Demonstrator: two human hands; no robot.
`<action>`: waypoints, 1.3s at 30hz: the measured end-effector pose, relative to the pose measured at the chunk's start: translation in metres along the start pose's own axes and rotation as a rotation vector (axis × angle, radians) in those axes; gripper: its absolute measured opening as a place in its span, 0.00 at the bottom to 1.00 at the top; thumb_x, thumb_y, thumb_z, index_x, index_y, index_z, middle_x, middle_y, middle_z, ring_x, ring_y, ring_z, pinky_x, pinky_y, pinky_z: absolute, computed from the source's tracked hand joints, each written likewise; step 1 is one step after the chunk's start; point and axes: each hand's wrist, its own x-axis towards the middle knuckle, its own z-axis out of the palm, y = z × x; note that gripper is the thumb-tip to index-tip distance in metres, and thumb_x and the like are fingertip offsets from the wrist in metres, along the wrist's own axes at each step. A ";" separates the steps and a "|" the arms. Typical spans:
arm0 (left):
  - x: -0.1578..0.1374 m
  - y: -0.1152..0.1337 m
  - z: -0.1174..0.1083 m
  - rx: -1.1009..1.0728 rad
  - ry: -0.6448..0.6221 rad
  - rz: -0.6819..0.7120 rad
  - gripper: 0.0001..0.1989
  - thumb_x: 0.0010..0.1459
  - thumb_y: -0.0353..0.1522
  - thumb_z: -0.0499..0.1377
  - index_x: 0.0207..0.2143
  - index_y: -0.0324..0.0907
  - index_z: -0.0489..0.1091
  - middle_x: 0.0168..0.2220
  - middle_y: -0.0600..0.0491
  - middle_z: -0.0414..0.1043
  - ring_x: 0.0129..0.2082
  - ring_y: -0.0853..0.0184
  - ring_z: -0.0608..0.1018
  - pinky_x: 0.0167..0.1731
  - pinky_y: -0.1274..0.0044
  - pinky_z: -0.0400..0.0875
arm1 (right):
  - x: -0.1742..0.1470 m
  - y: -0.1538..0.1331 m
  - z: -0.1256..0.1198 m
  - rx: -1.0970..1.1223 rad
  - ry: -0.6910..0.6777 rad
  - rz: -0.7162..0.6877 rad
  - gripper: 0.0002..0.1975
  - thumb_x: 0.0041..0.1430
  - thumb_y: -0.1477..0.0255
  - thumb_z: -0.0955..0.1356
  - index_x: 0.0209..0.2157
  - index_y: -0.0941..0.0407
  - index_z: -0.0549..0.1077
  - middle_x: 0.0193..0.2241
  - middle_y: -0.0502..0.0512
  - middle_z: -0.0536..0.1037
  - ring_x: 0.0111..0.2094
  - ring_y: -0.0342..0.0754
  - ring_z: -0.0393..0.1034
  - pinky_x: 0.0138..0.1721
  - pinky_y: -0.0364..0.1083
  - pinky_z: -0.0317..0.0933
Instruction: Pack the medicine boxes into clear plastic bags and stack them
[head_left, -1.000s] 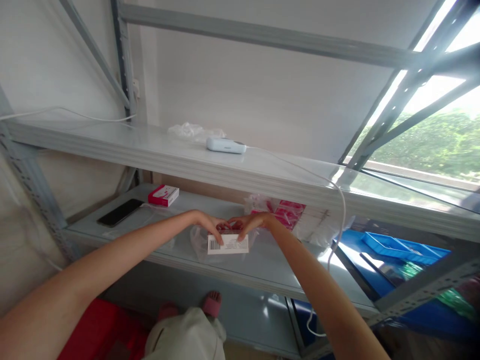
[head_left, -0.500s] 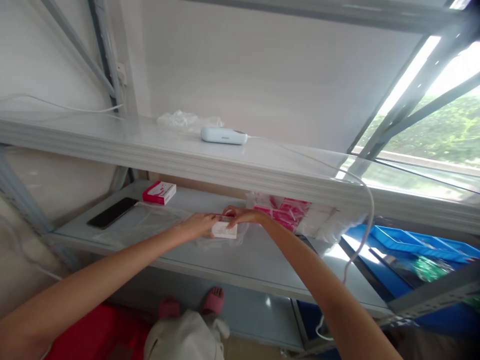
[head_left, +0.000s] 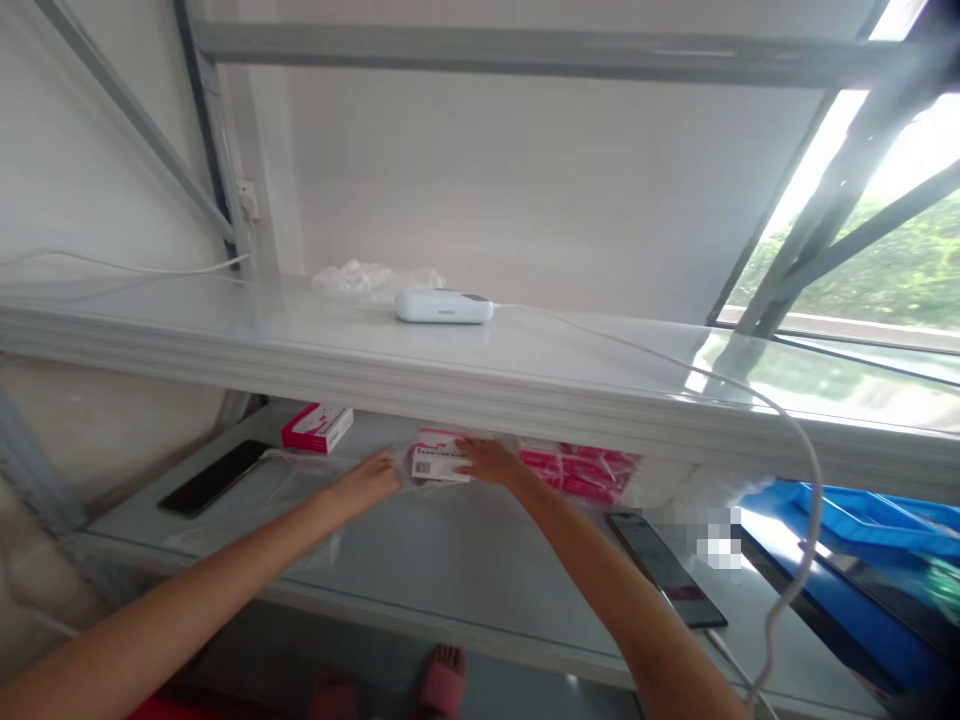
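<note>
On the lower shelf (head_left: 450, 560) lies a small white and pink box (head_left: 436, 466) with a code printed on its front. The fingers of my right hand (head_left: 487, 460) are closed on the right end of the box. Just left of it, my left hand (head_left: 369, 478) is closed on the thin clear plastic bag (head_left: 405, 468), whose film spreads leftward along the shelf. A second pink and white box (head_left: 318, 428) sits farther left, beside a black phone (head_left: 217, 478).
Several pink boxes in clear wrap (head_left: 577, 472) lie to the right. Another phone (head_left: 667, 570) is near them, with blue trays (head_left: 877, 520) beyond. Above, the upper shelf (head_left: 300, 340) carries a white handheld device (head_left: 444, 306); its cable (head_left: 814, 500) hangs down on the right.
My left hand has moved off the box to the left and holds the bag film. The box now shows its pink top and code. The view has tilted upward.
</note>
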 end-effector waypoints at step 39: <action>-0.078 0.120 -0.002 0.068 0.106 0.390 0.15 0.61 0.21 0.49 0.32 0.43 0.72 0.28 0.56 0.74 0.38 0.68 0.75 0.62 0.67 0.46 | -0.081 -0.112 -0.044 0.223 -0.176 0.102 0.54 0.32 0.63 0.79 0.62 0.55 0.57 0.60 0.65 0.63 0.60 0.65 0.55 0.59 0.58 0.51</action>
